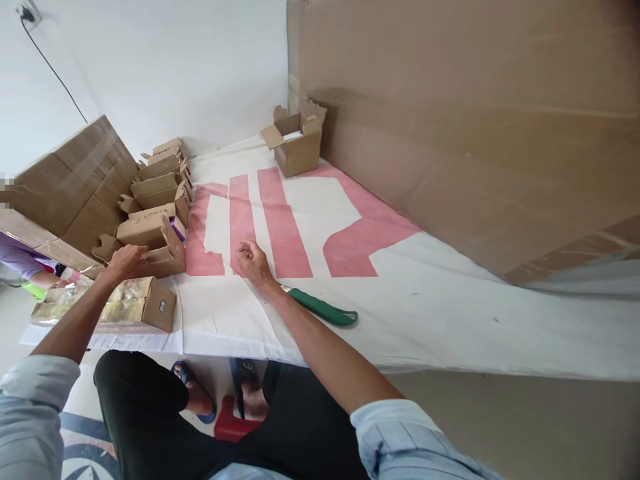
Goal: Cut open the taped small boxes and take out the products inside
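My left hand [126,259] reaches to the nearest small cardboard box [159,257] in a row of open brown boxes [157,193], fingers curled over its near edge. My right hand [253,261] rests over the white and red sheet [300,227], fingers loosely curled, nothing visible in them. A green-handled knife [323,308] lies on the sheet just behind my right forearm. A flat box [150,303] with clear-wrapped yellowish contents sits below my left wrist.
A large taped carton [70,190] stands at the left, behind the row. One open small box [295,141] sits at the back by a tall cardboard wall [475,133]. Another person's sleeve and arm [27,267] show at the far left. My feet in sandals are under the table edge.
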### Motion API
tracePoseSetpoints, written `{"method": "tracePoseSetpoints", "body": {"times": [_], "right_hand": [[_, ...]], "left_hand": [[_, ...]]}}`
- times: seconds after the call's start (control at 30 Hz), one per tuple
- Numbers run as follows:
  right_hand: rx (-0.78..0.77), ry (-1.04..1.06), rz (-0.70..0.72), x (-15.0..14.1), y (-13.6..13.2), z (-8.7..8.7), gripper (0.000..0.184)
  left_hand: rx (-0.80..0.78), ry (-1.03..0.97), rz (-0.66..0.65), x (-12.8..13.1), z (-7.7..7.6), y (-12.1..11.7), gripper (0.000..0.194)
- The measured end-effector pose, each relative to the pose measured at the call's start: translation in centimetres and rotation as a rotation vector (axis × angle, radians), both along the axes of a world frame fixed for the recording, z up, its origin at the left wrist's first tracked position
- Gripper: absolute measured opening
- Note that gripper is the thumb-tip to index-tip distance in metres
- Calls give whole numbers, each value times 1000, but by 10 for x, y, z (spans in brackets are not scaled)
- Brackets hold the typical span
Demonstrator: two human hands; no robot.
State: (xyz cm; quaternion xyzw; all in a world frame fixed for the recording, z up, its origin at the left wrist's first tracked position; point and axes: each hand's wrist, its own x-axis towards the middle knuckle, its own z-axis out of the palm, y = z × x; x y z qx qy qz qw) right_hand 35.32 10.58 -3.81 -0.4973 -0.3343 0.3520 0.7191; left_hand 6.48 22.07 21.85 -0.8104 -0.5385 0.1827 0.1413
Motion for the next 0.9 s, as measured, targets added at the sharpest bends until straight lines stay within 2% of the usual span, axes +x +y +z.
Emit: {"method": "tracePoseSetpoints", "body": {"times": [0.1,0.23,0.57,0.73,0.9], "right_hand": [[-46,-51,-42,-1,-3,3,54],[-46,-77,-30,-5,-8,7,51],[-49,-118,-11,-5,-11,8,53],[-57,-144,-27,-4,-8,5,50],[-58,-177,-24,-2,-7,0,49]], "left_hand": [[13,-65,0,-6,-14,16,28],[49,-70,-29,3,-24,31,24],[41,-17,26,19,-19,67,42],[54,22,22,25,-18,69,46],[0,73,-60,12,-10,53,55]]}}
